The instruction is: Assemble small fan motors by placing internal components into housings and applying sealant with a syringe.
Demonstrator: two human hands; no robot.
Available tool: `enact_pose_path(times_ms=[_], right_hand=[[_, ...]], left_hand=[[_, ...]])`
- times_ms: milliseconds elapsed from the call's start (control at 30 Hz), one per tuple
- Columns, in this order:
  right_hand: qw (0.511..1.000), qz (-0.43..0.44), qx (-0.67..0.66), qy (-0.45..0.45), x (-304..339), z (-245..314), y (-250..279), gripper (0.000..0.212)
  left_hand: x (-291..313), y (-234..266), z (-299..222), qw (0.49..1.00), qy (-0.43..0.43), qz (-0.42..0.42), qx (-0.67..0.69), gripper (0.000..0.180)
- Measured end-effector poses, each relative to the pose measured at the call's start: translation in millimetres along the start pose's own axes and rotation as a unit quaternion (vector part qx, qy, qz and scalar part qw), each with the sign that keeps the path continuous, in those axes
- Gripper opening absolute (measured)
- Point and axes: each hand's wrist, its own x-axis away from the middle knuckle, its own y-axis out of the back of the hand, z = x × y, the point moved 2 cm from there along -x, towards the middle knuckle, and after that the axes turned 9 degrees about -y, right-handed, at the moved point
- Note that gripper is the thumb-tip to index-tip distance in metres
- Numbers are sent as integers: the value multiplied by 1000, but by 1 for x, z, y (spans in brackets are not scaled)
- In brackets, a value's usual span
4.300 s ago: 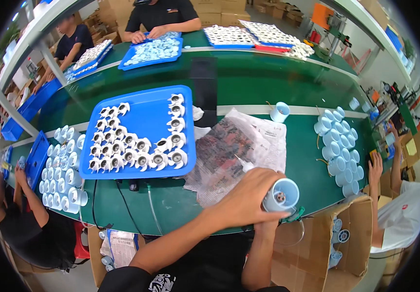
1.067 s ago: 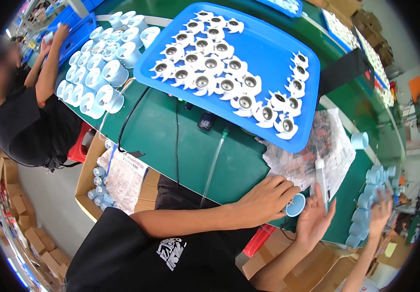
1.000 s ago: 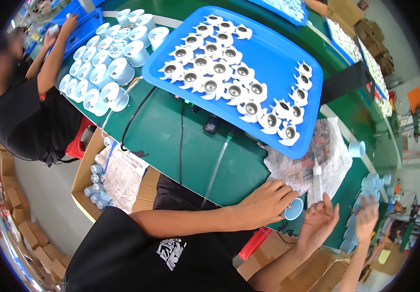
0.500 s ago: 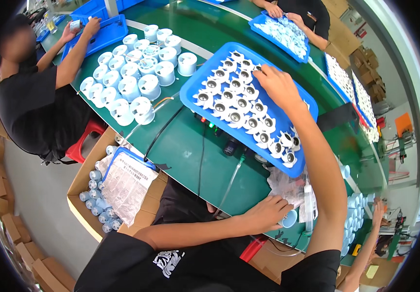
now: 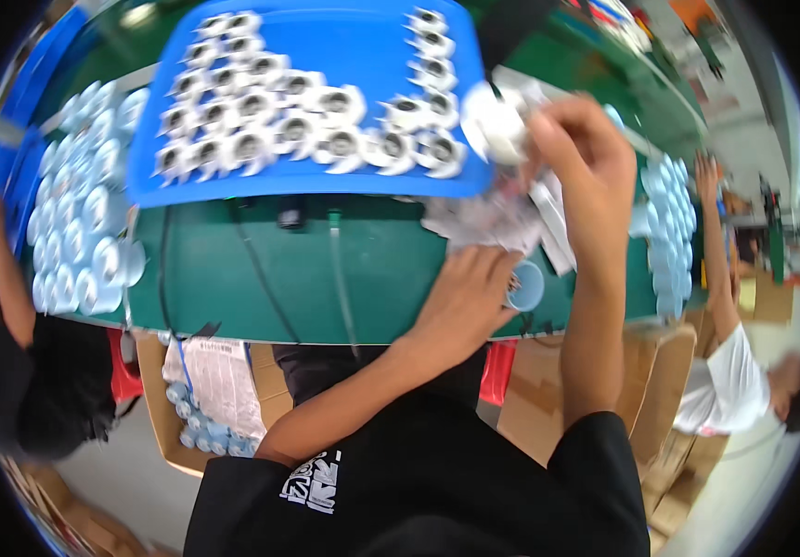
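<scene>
My right hand (image 5: 590, 153) is raised at the right end of a blue tray (image 5: 326, 190). A white finned part (image 5: 496, 123), somewhat blurred, is pinched between its thumb and fingers. Similar white finned parts with dark round centres, such as this one (image 5: 340, 144), stand in rows on the tray. Lower down, my left hand (image 5: 463, 302) rests on the green table with fingers and thumb curled around the near side of a light blue cup (image 5: 527, 286). Small brownish metal pieces show inside the cup.
Light blue cups (image 5: 103, 209) crowd the table's left side; more (image 5: 669, 237) stand at the right. Crumpled plastic (image 5: 479, 218) and a white, long object (image 5: 553, 227) lie beyond my left hand. Cardboard boxes (image 5: 270, 381) sit below the table edge. Co-workers are on both sides.
My view has turned toward the right. My right hand has come away from the tray's far part with a white finned part in it. My left hand stays at the cup.
</scene>
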Motion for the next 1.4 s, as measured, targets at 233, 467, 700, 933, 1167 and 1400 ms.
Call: enact_pose_path(times_ms=[233,467,700,933,1167,1400], right_hand=[[949,-86,-100,-285,132,-59,69,13],[936,-62,-15,-346,140,-61,59,12],[965,-140,45,-215,145,-45,64,10],[926,-146,349,19,134,-39,59,24],[936,-235,259,-31,143,-71,68,43],[939,-233,240,-83,166,-137,85,53]], left_hand=[[-11,-5,-12,998,-8,56,-1,66],[-5,-3,-13,998,32,59,4,67],[-4,-4,-14,997,30,66,9,68],[-10,-9,-11,997,3,71,-20,69],[-4,-1,-9,999,42,-11,31,60],[8,-19,-14,996,-77,2,-38,43]])
